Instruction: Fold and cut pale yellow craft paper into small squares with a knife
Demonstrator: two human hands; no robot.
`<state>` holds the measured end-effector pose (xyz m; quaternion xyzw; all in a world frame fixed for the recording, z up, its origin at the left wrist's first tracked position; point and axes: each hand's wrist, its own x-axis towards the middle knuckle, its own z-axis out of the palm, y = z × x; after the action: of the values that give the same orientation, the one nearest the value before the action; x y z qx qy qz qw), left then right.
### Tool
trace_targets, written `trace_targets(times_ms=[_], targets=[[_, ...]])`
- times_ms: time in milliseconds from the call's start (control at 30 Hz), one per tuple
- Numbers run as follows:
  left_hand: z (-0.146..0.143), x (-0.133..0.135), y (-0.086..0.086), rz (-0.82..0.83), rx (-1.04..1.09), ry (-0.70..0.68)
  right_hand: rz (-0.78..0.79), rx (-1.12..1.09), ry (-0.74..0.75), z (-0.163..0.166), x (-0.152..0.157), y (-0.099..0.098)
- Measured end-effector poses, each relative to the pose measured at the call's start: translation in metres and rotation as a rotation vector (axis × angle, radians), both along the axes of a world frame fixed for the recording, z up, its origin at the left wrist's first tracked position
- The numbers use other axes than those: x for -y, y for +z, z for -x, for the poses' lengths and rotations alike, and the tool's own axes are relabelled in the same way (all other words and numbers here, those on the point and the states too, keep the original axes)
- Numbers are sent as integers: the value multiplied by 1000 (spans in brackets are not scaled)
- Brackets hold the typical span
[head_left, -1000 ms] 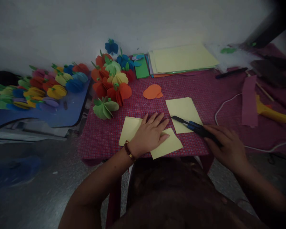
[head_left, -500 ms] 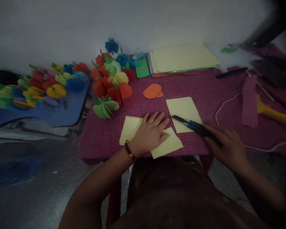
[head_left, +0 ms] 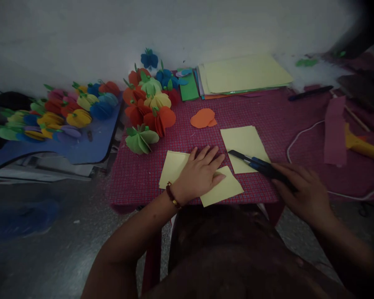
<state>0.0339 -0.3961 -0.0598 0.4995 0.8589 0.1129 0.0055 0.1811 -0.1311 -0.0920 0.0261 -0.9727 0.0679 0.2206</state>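
My left hand (head_left: 201, 174) lies flat with fingers spread on pale yellow paper pieces (head_left: 174, 166) near the front edge of the red checked table (head_left: 143, 174). A beaded bracelet is on that wrist. My right hand (head_left: 302, 191) rests on the handles of blue-and-black scissors (head_left: 252, 162), fingers curled round them. The scissor blades lie across a second pale yellow sheet (head_left: 243, 141), pointing left. An orange paper cut-out (head_left: 202, 118) lies just beyond.
Several coloured paper flowers (head_left: 146, 104) stand at the table's back left and more on a blue board (head_left: 65, 116) to the left. A paper stack (head_left: 243, 74), a pen (head_left: 310, 93), a purple strip (head_left: 334, 131), a yellow glue gun (head_left: 363, 145) and a white cable (head_left: 302, 133) lie right.
Neither hand has moved on the table. The view has shifted slightly, so everything sits a little further right in the picture.
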Motion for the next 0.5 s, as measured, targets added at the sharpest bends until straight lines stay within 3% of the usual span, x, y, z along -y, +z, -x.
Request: trace_targets(times_ms=[500], targets=[[0, 1, 0, -16, 5, 6, -29, -25, 3, 0, -4, -6]])
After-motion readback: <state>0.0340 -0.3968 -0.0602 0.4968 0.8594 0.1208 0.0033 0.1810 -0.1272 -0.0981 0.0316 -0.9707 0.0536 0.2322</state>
